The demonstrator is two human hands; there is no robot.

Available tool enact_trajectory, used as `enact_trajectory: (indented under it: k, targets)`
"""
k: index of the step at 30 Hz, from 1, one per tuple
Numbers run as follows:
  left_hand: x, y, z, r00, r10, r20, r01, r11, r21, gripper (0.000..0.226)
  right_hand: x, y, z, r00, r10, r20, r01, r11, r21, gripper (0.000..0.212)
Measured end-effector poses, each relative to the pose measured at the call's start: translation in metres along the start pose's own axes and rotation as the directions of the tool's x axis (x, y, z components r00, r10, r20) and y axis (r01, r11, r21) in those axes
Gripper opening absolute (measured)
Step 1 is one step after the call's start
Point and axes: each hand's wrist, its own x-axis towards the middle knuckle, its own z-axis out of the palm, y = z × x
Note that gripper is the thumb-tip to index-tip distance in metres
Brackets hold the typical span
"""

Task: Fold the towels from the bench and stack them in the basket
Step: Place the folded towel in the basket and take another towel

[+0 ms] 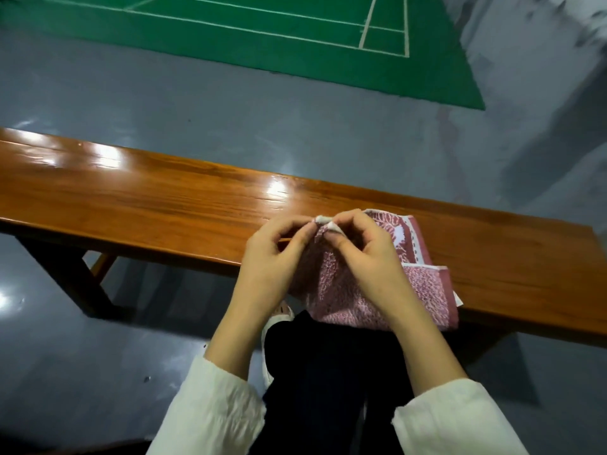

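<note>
A pink patterned towel (pixel 423 290) with a white border hangs from both hands, its lower part draped over the front edge of the glossy wooden bench (pixel 147 198). My left hand (pixel 276 257) pinches a white corner of the towel at the top. Right beside it, my right hand (pixel 364 254) pinches the neighbouring corner, so the two hands nearly touch above the bench. No basket is in view.
Grey shiny floor lies beyond and under the bench. A green court mat (pixel 262 37) with white lines covers the floor at the back. My dark trousers (pixel 328 372) and a light shoe (pixel 279 318) stand close to the bench's front edge.
</note>
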Motion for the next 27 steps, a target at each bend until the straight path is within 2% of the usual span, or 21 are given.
enact_trajectory:
  k: [5, 10, 12, 14, 18, 19, 22, 23, 25, 27]
  targets:
    - [-0.014, 0.017, 0.007, 0.998, 0.055, 0.042, -0.057, 0.997, 0.043, 0.016, -0.013, -0.006, -0.011, 1.000, -0.008, -0.026, 0.007, 0.999, -0.051, 0.018]
    - [-0.021, 0.029, 0.013, 0.975, 0.164, 0.153, -0.182, 0.977, 0.115, 0.017, -0.021, -0.012, -0.018, 0.997, 0.018, -0.070, -0.017, 1.000, 0.017, 0.033]
    - [-0.022, 0.029, 0.015, 0.960, 0.200, 0.196, -0.232, 0.959, 0.160, 0.023, -0.021, -0.015, -0.021, 0.999, 0.007, -0.051, -0.008, 1.000, -0.019, 0.032]
    - [-0.024, 0.023, 0.017, 0.947, 0.240, 0.213, -0.290, 0.925, 0.247, 0.032, -0.022, -0.018, -0.025, 0.998, -0.004, -0.068, 0.003, 1.000, -0.014, 0.028]
    - [-0.028, -0.005, 0.006, 0.930, 0.300, 0.211, -0.361, 0.852, 0.378, 0.048, -0.023, -0.020, -0.035, 0.981, 0.029, -0.192, -0.032, 0.999, -0.010, 0.015]
    - [-0.029, -0.012, 0.000, 0.926, 0.309, 0.217, -0.374, 0.830, 0.414, 0.047, -0.023, -0.019, -0.037, 0.978, 0.029, -0.206, -0.032, 0.999, -0.013, 0.013]
    - [-0.025, -0.026, -0.014, 0.903, 0.336, 0.268, -0.429, 0.737, 0.522, 0.021, -0.023, -0.017, -0.047, 0.965, 0.032, -0.259, -0.034, 0.999, -0.005, 0.018]
    - [-0.023, -0.029, -0.018, 0.898, 0.334, 0.286, -0.439, 0.702, 0.560, 0.019, -0.022, -0.016, -0.050, 0.959, 0.033, -0.281, -0.034, 0.999, 0.003, 0.020]
    - [-0.021, -0.031, -0.025, 0.901, 0.319, 0.295, -0.434, 0.674, 0.598, 0.030, -0.020, -0.016, -0.056, 0.941, 0.024, -0.337, -0.021, 1.000, 0.013, 0.024]
    - [-0.019, -0.026, -0.031, 0.907, 0.307, 0.287, -0.420, 0.693, 0.586, 0.038, -0.018, -0.017, -0.060, 0.930, 0.021, -0.367, -0.018, 1.000, 0.012, 0.024]
